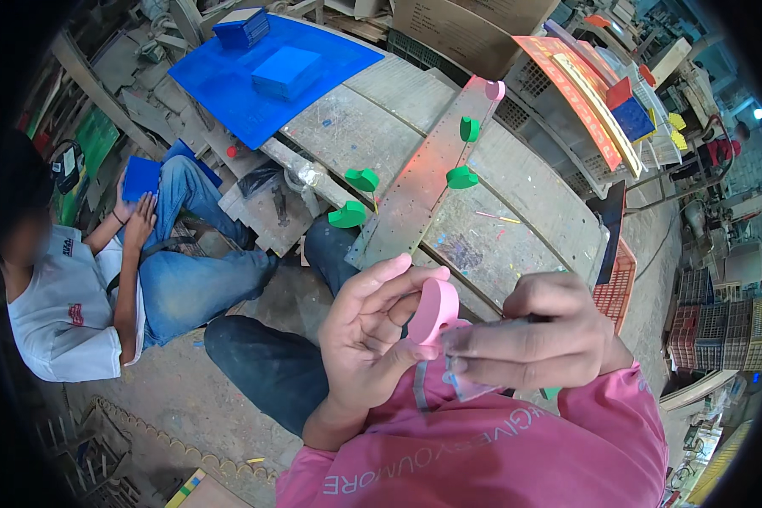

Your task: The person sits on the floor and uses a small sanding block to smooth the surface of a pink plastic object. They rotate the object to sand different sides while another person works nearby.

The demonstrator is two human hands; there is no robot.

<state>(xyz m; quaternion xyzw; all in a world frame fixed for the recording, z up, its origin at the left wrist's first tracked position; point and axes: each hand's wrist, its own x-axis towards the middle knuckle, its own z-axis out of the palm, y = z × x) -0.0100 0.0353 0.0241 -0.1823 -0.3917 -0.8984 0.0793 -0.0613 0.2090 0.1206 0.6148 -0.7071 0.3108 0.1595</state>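
My left hand (372, 326) pinches a thick pink rounded piece (434, 311) between thumb and fingertips, above my lap. A small dark hole shows in the side of the piece. My right hand (538, 334) is closed, its fingers right at the pink piece's edge. Between those fingers sits a small thin pale scrap (472, 387), perhaps paper or cloth; its kind is unclear. Beyond my hands a long perforated metal strip (415, 186) lies over the bench. Along it stand several green curved pieces (461, 178) and, at its far end, another pink piece (495, 90).
A grey plank bench (533, 186) stretches ahead. On it, a blue sheet (203, 76) carries blue blocks (286, 72). To the left a seated person (68, 296) handles a blue panel (141, 179). Crates (618, 284) and an orange board (567, 102) stand at the right.
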